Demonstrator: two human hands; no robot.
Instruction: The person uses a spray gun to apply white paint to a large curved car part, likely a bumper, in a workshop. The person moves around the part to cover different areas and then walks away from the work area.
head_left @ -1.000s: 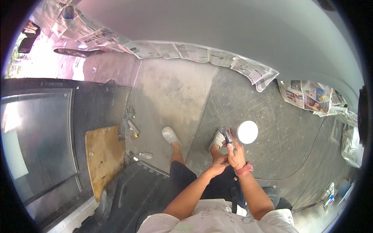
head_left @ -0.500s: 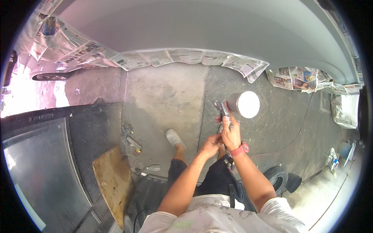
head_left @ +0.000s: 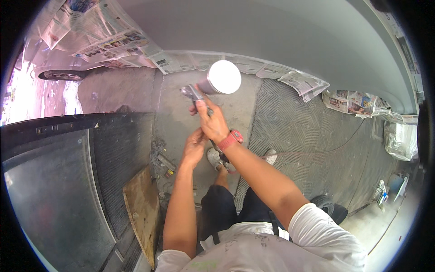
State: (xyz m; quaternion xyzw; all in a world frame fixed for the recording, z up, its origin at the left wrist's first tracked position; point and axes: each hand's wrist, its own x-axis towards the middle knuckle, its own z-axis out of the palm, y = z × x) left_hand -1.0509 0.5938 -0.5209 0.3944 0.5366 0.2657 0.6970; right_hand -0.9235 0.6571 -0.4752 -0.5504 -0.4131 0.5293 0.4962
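Note:
My right hand (head_left: 215, 123), with a red watch on the wrist, is wrapped round the handle of a metal spray gun (head_left: 192, 93). A round cup with a white top (head_left: 225, 77) sits on the gun, close to the grey vehicle panel (head_left: 272, 34). My left hand (head_left: 194, 146) is just below the right, its fingers curled together near the base of the handle. What the left fingers grip, if anything, is hidden. Sheets of newspaper (head_left: 170, 62) hang along the panel's lower edge.
A thin reddish hose (head_left: 312, 152) trails over the ridged floor at right. At left lie a dark-framed glass panel (head_left: 59, 181) and a worn wooden board (head_left: 142, 213). A tyre (head_left: 322, 204) lies at lower right. Another wheel (head_left: 62, 75) shows at upper left.
Both hands and the spray gun have moved left and forward, nearer the panel. My view has shifted to the right over the floor, and my feet stand differently.

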